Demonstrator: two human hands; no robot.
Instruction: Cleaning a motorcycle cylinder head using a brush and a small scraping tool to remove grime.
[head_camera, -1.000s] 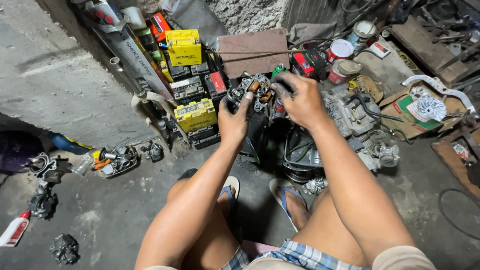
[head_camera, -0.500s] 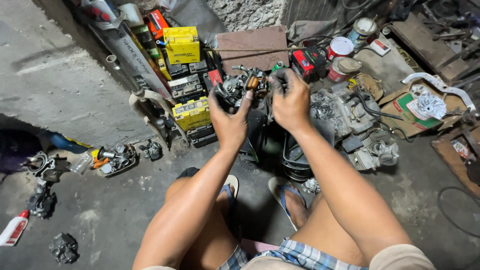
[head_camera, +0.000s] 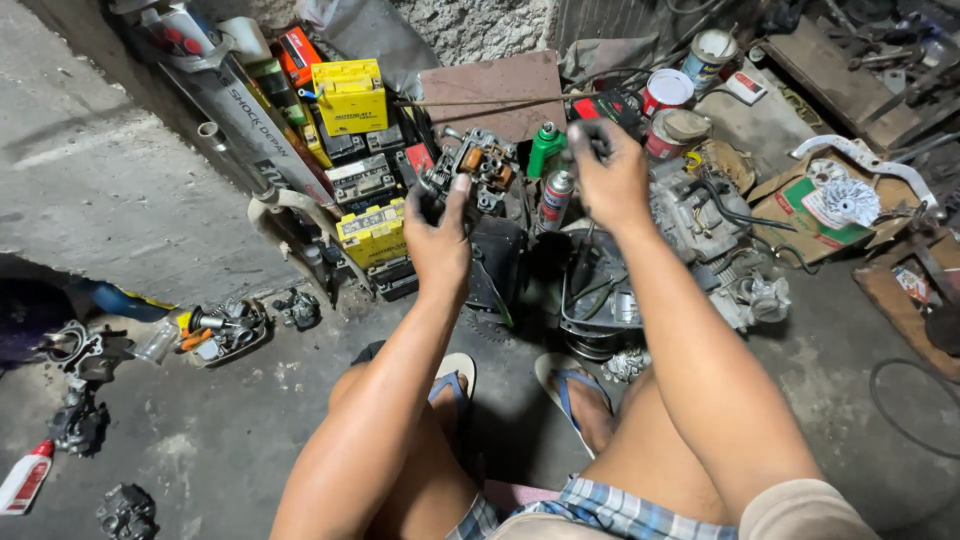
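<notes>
My left hand (head_camera: 440, 235) grips a grimy metal engine part (head_camera: 482, 165) with copper-coloured bits, holding it up in front of me. My right hand (head_camera: 610, 180) is off that part, a little to its right, with the fingers closed around a small dark object (head_camera: 590, 140) that I cannot make out. Two spray cans, one green-topped (head_camera: 545, 148) and one grey (head_camera: 556, 195), stand between my hands. Below the hands sits a dark engine casing (head_camera: 595, 295), and my knees and sandalled feet (head_camera: 570, 385) frame it.
Yellow boxes (head_camera: 350, 95) and batteries (head_camera: 372, 230) are stacked at the back left by a concrete ledge. Tins (head_camera: 665, 92), an engine block (head_camera: 690, 215) and a cardboard box with a fan part (head_camera: 840, 200) crowd the right. Loose parts (head_camera: 220, 330) and a white bottle (head_camera: 25, 478) lie at left.
My right hand has come off the engine part and moved right and up, shut on a small dark object. The left hand still holds the part, now more clearly in view.
</notes>
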